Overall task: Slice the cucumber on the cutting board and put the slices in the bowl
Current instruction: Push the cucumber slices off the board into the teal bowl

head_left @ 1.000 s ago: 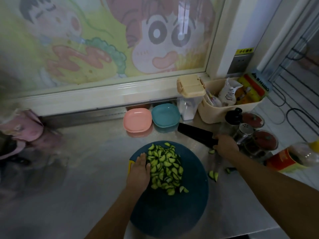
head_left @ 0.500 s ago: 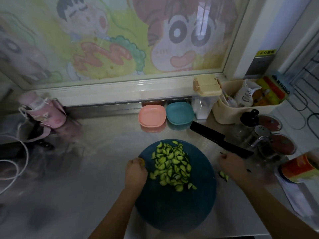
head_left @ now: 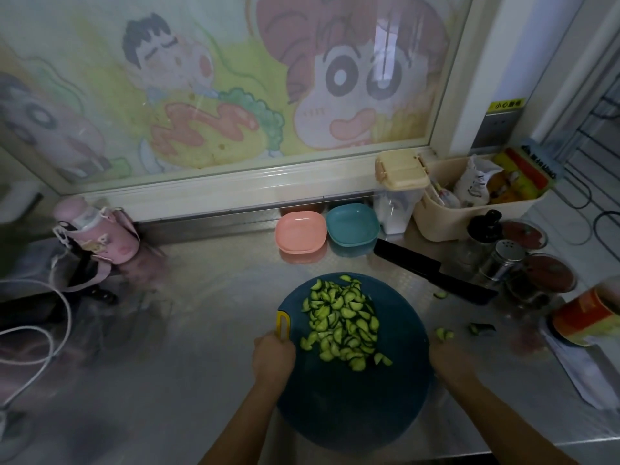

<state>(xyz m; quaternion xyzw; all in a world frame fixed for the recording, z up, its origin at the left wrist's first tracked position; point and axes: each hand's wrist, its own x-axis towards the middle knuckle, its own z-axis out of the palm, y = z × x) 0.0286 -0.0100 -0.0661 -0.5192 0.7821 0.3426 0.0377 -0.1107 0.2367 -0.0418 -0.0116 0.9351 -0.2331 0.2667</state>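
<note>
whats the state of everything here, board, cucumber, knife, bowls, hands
board, on the counter, held at both edges
cucumber, sliced, piled on the board
left hand, grips the board's left edge by the yellow handle
right hand, grips the board's right edge
knife, lying on the counter, unheld
pink bowl, empty
blue bowl, empty
stray slices, on the counter right of the board

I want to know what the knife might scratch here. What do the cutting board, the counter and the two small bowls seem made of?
Cutting board: likely plastic, matte dark teal, with a moulded yellow grip slot.
Pink bowl and teal bowl: probably plastic or melamine; smooth, uniform pastel colour, soft sheen.
Counter: stainless steel by its look; grey, and it mirrors the bowls.
</note>
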